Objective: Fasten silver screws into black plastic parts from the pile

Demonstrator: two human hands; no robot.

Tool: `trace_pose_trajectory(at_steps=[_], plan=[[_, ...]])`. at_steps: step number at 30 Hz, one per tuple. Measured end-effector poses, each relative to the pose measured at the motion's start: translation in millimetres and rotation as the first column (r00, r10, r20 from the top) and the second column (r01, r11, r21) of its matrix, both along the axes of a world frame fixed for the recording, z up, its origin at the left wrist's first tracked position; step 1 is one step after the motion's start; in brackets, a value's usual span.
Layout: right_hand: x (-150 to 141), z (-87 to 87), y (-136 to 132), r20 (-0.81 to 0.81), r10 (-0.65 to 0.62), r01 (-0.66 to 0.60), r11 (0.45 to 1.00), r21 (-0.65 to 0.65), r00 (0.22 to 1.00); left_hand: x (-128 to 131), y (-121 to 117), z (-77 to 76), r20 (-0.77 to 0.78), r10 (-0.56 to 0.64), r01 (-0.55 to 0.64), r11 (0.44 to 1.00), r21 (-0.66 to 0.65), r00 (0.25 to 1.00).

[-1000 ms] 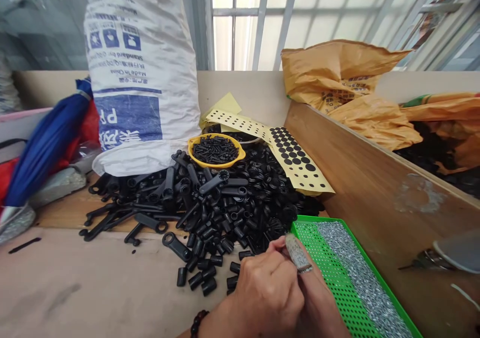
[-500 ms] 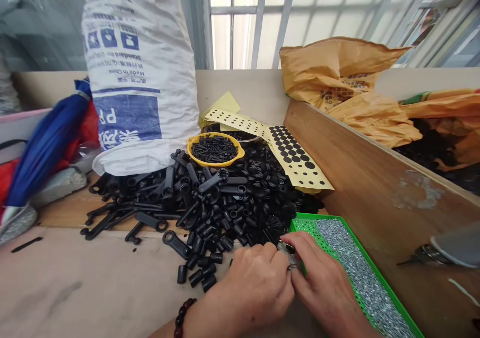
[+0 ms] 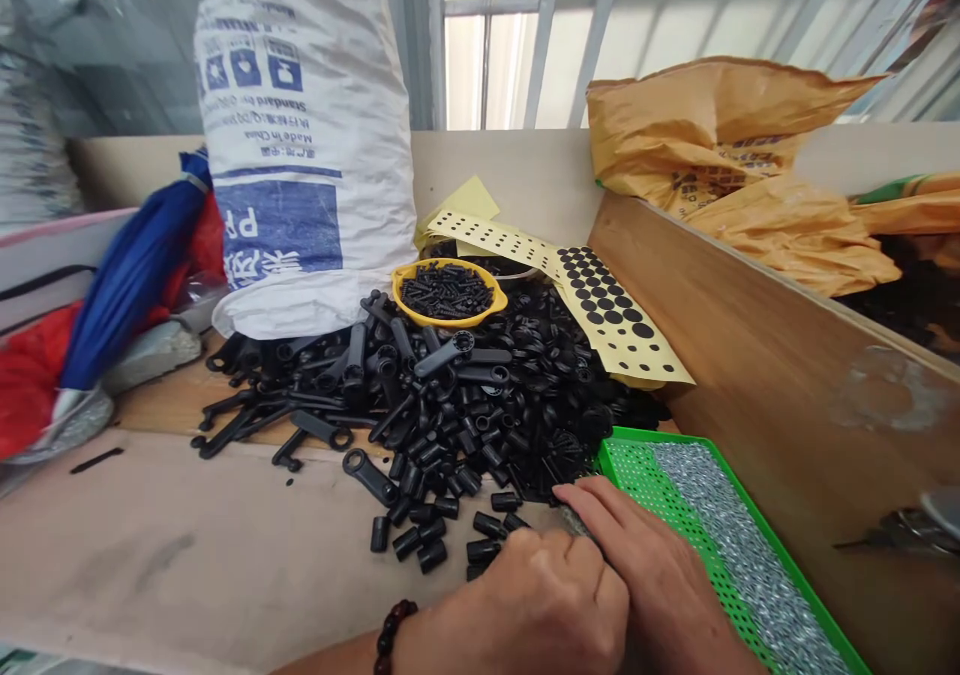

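Observation:
My left hand (image 3: 544, 600), with a dark bead bracelet (image 3: 390, 637) on its wrist, is closed with knuckles up. What its fingers hold is hidden. Against it lies my right hand (image 3: 652, 555), fingers bent over a greyish piece (image 3: 571, 521) that shows only in part between the hands, too little to name. Black cylindrical sleeves (image 3: 432, 555) lie just left of the hands. Behind them spreads a pile of black plastic crank-like handles (image 3: 367, 477) and other black parts. A green perforated tray (image 3: 637, 470) with many small silvery metal pieces (image 3: 742, 535) stands right of my right hand.
A yellow basket (image 3: 499, 300) of black screws sits on the pile. Sticker sheets (image 3: 630, 355) lean behind it. A white woven sack (image 3: 300, 135) stands at back left, beside a blue umbrella (image 3: 135, 275). A wooden partition (image 3: 720, 315) bounds the right, an orange bag (image 3: 720, 135) behind.
The view has shifted, so the scene sits further right. My left hand has moved lower and right, uncovering more black sleeves, while the right hand's fingers have folded over the greyish piece.

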State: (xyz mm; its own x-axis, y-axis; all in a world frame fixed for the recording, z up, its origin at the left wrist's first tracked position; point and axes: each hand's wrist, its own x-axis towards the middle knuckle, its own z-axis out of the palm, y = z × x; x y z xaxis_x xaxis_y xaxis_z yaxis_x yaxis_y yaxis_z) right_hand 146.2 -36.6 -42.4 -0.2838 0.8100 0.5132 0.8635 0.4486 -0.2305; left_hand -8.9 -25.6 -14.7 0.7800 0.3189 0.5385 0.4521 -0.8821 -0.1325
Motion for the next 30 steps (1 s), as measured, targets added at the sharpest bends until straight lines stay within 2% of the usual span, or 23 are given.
trace_pose_trajectory(at_steps=[2, 4, 6, 9, 11, 13, 15, 17, 20, 22, 23, 25, 27, 28, 30], plan=[[-2.5, -7.1, -0.6, -0.183, 0.024, -0.040, 0.996, -0.083, 0.983, -2.5, -1.8, -5.2, 0.126, 0.013, -0.009, 0.999, -0.031, 0.992], [-4.4, -12.3, -0.2, -0.386, -0.017, -0.058, 0.982, -0.182, 0.922, -4.9, -1.8, -9.0, 0.210, 0.067, -0.040, 0.991, -0.129, 0.975], [-6.2, -15.4, 0.9, -0.556, -0.093, -0.096, 0.949, -0.300, 0.826, -6.2, -1.1, -11.4, 0.225, 0.125, -0.072, 0.971, -0.229, 0.966], [-11.3, -19.7, 1.9, -0.745, -0.256, -0.230, 0.846, -0.481, 0.615, -4.5, -0.5, -14.8, 0.254, 0.161, -0.088, 0.957, -0.278, 0.954], [-16.6, -22.9, 1.4, -0.816, -0.388, -0.298, 0.792, -0.533, 0.428, -1.3, -0.1, -17.7, 0.298, 0.165, -0.089, 0.963, -0.253, 0.940], [-22.3, -24.4, 0.1, -0.838, -0.477, -0.344, 0.765, -0.544, 0.264, 2.5, 0.4, -20.3, 0.347, 0.157, -0.079, 0.970, -0.229, 0.925], [-27.1, -22.5, -1.5, -0.853, -0.493, -0.377, 0.768, -0.518, 0.169, 6.3, 0.7, -22.2, 0.387, 0.158, -0.066, 0.969, -0.240, 0.909], [-30.2, -18.9, -2.3, -0.863, -0.487, -0.379, 0.779, -0.500, 0.137, 10.3, 0.0, -24.1, 0.428, 0.166, -0.045, 0.960, -0.278, 0.888], [-30.8, -16.5, -1.0, -0.831, -0.521, -0.348, 0.755, -0.555, 0.196, 16.0, -4.2, -29.3, 0.501, 0.146, 0.017, 0.952, -0.306, 0.853], [-27.8, -18.1, 1.2, -0.790, -0.530, -0.326, 0.722, -0.610, 0.307, 17.0, -7.5, -33.9, 0.525, 0.130, 0.046, 0.950, -0.308, 0.841], [-24.9, -18.9, 2.3, -0.774, -0.500, -0.316, 0.717, -0.621, 0.389, 15.5, -8.2, -35.7, 0.519, 0.126, 0.052, 0.948, -0.315, 0.846], [-15.8, -19.2, 4.5, -0.735, -0.352, -0.276, 0.764, -0.584, 0.580, 7.4, -6.2, -36.7, 0.455, 0.105, 0.060, 0.941, -0.334, 0.884], [-2.4, -17.0, 6.8, -0.627, -0.158, -0.203, 0.862, -0.464, 0.763, -7.9, 1.9, -33.1, 0.331, 0.082, 0.044, 0.934, -0.355, 0.940], [5.2, -15.5, 8.3, -0.540, -0.093, -0.147, 0.911, -0.386, 0.837, -17.6, 7.9, -30.0, 0.268, 0.100, 0.004, 0.933, -0.360, 0.958], [18.9, -13.2, 12.1, -0.296, -0.027, -0.060, 0.957, -0.284, 0.955, -38.0, 22.0, -22.9, 0.150, 0.160, -0.087, 0.910, -0.406, 0.976]])
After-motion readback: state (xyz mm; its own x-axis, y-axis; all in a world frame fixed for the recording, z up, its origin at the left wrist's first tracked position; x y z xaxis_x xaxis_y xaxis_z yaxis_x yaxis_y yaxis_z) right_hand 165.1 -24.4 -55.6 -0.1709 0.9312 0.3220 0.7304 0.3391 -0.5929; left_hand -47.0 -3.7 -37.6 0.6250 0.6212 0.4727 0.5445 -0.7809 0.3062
